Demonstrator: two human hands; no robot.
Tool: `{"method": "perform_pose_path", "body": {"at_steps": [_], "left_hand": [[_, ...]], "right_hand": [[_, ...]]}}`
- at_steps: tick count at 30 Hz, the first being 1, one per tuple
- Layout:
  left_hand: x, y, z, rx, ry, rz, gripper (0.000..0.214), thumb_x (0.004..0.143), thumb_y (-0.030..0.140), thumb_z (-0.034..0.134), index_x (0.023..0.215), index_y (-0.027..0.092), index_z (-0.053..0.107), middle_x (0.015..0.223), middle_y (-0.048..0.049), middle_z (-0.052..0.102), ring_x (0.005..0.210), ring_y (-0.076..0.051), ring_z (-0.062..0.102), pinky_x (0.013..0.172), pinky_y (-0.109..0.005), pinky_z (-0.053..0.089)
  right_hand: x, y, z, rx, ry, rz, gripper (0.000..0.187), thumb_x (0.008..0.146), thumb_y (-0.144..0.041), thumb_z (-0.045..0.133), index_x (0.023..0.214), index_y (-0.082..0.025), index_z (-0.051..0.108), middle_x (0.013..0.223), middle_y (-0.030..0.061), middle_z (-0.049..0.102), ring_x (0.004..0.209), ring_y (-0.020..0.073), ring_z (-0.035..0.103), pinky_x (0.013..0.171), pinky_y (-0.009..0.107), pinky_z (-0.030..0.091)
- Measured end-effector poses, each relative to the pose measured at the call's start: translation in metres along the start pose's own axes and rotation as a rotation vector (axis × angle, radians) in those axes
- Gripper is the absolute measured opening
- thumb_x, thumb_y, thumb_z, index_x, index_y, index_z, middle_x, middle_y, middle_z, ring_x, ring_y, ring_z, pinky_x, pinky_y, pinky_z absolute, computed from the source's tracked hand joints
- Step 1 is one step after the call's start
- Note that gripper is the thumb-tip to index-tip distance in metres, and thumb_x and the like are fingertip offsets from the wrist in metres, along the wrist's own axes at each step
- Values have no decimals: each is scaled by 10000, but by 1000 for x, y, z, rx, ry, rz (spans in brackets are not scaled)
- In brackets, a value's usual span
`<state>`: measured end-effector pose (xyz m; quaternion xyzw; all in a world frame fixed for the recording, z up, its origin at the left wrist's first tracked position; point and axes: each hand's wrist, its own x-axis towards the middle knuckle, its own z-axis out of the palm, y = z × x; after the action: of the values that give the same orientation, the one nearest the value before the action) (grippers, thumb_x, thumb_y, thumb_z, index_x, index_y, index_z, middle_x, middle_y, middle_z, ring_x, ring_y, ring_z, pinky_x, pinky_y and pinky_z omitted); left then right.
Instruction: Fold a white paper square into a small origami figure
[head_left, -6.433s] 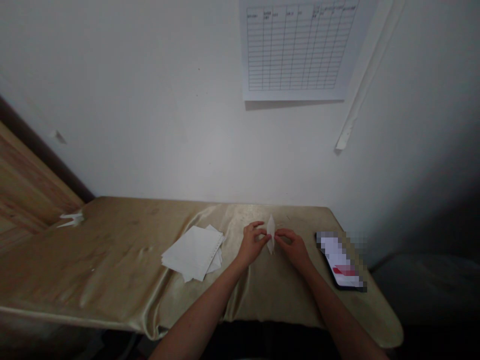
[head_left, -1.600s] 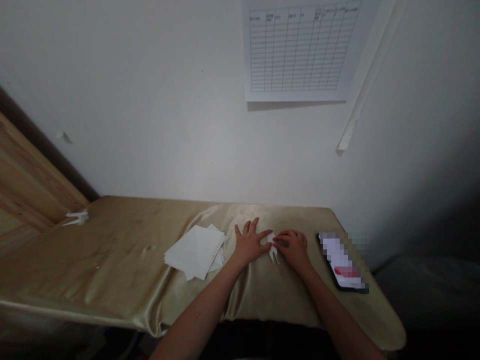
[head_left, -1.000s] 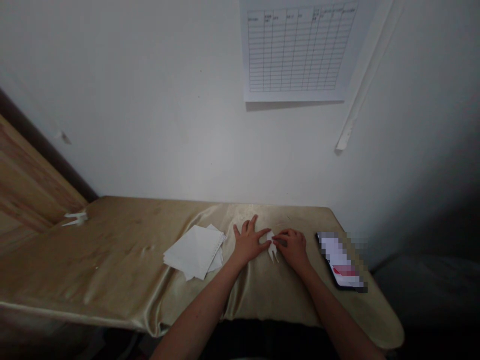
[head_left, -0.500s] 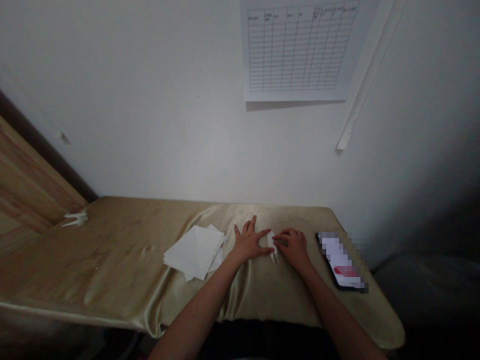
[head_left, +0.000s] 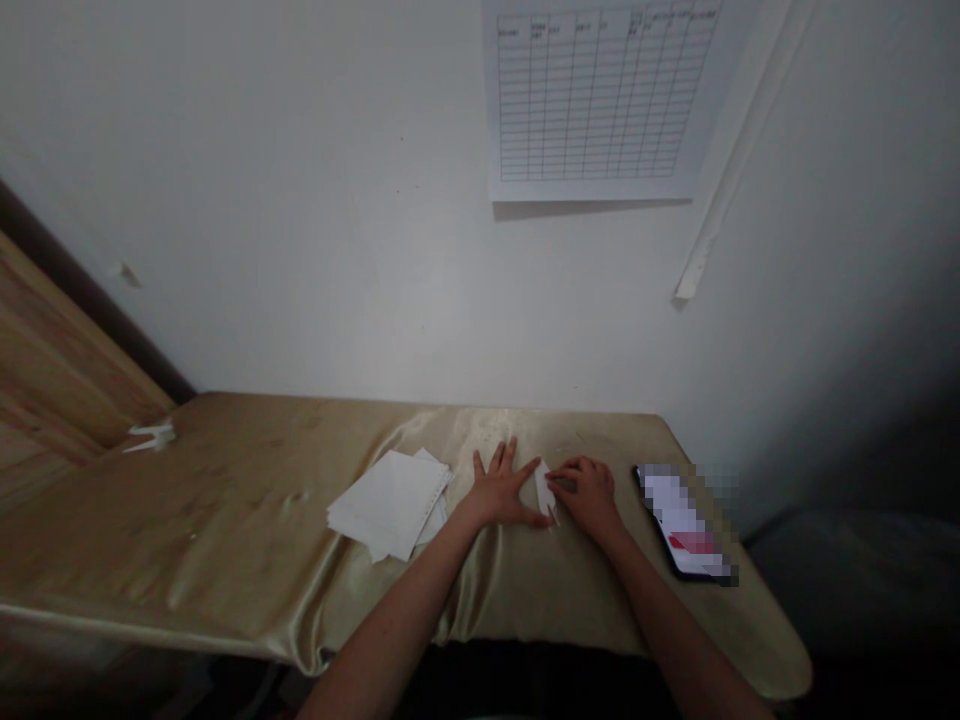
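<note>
A small folded white paper piece [head_left: 544, 491] lies on the gold satin cloth [head_left: 247, 510] that covers the table. My left hand [head_left: 504, 489] lies flat beside it with fingers spread, and its thumb and forefinger press on the paper's left side. My right hand [head_left: 586, 492] rests on the paper's right side with the fingers curled, their tips pressing the fold down. Most of the paper is hidden between the two hands.
A stack of white punched sheets [head_left: 390, 503] lies left of my hands. A phone [head_left: 684, 520] lies to the right near the table's edge. A small white folded figure [head_left: 152, 436] sits far left by a wooden panel [head_left: 52, 370]. A ruled chart [head_left: 600, 95] hangs on the wall.
Earlier I held the paper upright between both hands; it then went flat on the cloth. In the last second my left thumb slid down over the paper's two lower points.
</note>
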<state>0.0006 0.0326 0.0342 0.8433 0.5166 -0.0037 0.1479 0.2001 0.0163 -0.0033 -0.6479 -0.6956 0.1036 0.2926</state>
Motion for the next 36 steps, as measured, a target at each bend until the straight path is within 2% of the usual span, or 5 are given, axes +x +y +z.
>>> {"method": "perform_pose_path", "body": {"at_steps": [7, 17, 23, 29, 36], "left_hand": [[-2, -4, 7, 3, 89, 39, 1102, 617, 854, 601, 1540, 383, 225, 1661, -100, 15, 1508, -409, 40, 1111, -732, -49], [-5, -4, 8, -44, 216, 69, 488, 884, 618, 547, 1361, 545, 469, 1641, 63, 181, 1482, -366, 179, 1112, -752, 56], [-2, -4, 12, -66, 263, 103, 480, 840, 633, 604, 1277, 434, 581, 1600, 57, 310, 1459, -394, 215, 1098, -781, 16], [-1, -4, 13, -87, 367, 117, 283, 893, 506, 611, 1111, 332, 661, 1454, 21, 533, 1406, -349, 310, 1100, -775, 14], [4, 4, 10, -123, 412, 126, 139, 910, 369, 621, 889, 247, 683, 1163, -13, 693, 1247, -268, 462, 1129, -715, 30]], "right_hand": [[-1, -2, -2, -16, -12, 7, 157, 831, -380, 667, 950, -404, 767, 1081, 11, 657, 1094, 247, 507, 1032, 430, 286], [-6, 0, -11, 7, -73, -69, 254, 835, -405, 653, 1076, -391, 730, 1147, 27, 633, 1151, 252, 489, 1061, 431, 274], [-6, 6, -16, 39, -137, -130, 419, 762, -443, 714, 1160, -311, 689, 1214, 58, 619, 1196, 270, 482, 1091, 451, 257], [1, 18, -15, 122, -35, -68, 141, 807, -326, 659, 880, -224, 724, 1026, 60, 684, 1047, 234, 567, 956, 364, 382], [2, 19, -17, 28, 25, 24, 177, 823, -371, 670, 767, -213, 726, 995, 69, 697, 1013, 237, 562, 915, 347, 381]]}}
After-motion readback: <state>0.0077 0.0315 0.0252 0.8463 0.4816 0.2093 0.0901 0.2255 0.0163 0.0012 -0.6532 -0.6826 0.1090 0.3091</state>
